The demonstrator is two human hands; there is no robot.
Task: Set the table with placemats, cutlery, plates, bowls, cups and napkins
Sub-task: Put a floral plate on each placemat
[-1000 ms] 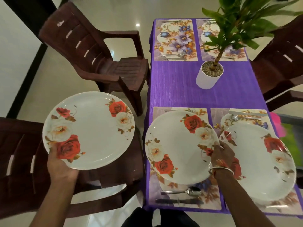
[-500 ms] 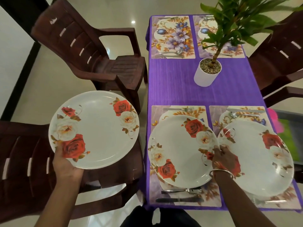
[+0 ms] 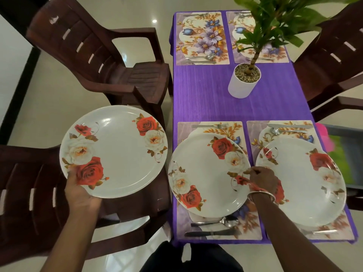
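My left hand [image 3: 80, 195] grips the near rim of a white rose-patterned plate [image 3: 117, 150], held level in the air left of the table, over a chair. My right hand [image 3: 263, 180] pinches the right rim of a second rose plate [image 3: 204, 179], which sits on the near-left floral placemat [image 3: 220, 230]. A third rose plate [image 3: 306, 183] lies on the near-right placemat [image 3: 255, 132]. A spoon [image 3: 222, 221] and knife [image 3: 212, 233] lie below the second plate, a fork [image 3: 212, 126] above it. Two far placemats [image 3: 202, 38] carry cutlery and no plates.
A white pot with a green plant [image 3: 244, 80] stands mid-table on the purple tablecloth [image 3: 204, 95]. Dark brown plastic chairs stand at the left [image 3: 102, 61], under my left arm [image 3: 29, 203], and at the right [image 3: 334, 61]. A grey and pink object [image 3: 343, 154] sits off the right edge.
The second plate has settled lower and further onto the near-left placemat under my right hand, uncovering the fork above it. My left hand kept its plate roughly in place.
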